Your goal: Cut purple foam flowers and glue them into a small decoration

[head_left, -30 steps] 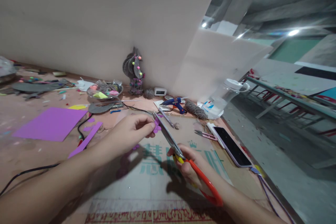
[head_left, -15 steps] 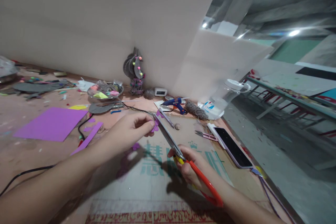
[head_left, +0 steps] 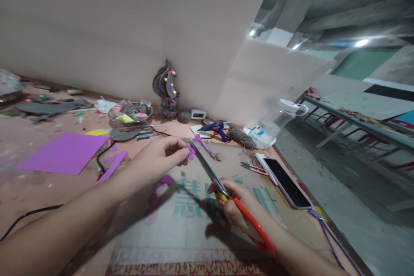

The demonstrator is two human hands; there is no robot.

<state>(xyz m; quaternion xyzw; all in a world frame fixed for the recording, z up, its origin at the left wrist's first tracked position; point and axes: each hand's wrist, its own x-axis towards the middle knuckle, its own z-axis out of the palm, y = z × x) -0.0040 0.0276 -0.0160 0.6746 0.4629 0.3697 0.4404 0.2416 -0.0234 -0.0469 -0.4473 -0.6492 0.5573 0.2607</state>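
Head view: both hands are working above the tabletop (head_left: 29,185), forearms running out of frame at the lower edge and left corner.
Left hand (head_left: 170,153): thumb and fingers are pinching a small purple piece (head_left: 190,152); the lower fingers are partly hiding behind the thumb.
Purple piece: sitting at the left fingertips, right beside the scissor blades; its gripped side is disappearing under the thumb, so its full outline is escaping me.
Right hand (head_left: 237,202): fingers are gripping the scissors (head_left: 211,173) by their orange-and-yellow handles; which finger is passing through which loop, cannot tell.
Blades: pointing up and away toward the purple piece; whether they are parting slightly near the tips, hard to make out.
Purple scrap (head_left: 197,138): showing just beyond the blade; whether it is joining the held piece, cannot tell.
Purple strip (head_left: 113,164): lying left, its near end vanishing behind the left forearm.
Purple cut-out (head_left: 166,180): resting near the left wrist, edges blurring.
Green lettering (head_left: 189,198): running under the right hand, which is covering part of it.
Red border (head_left: 181,267): getting cut off by the bottom edge.
Bowl (head_left: 129,124): holding a colourful jumble; individual items are blurring together.
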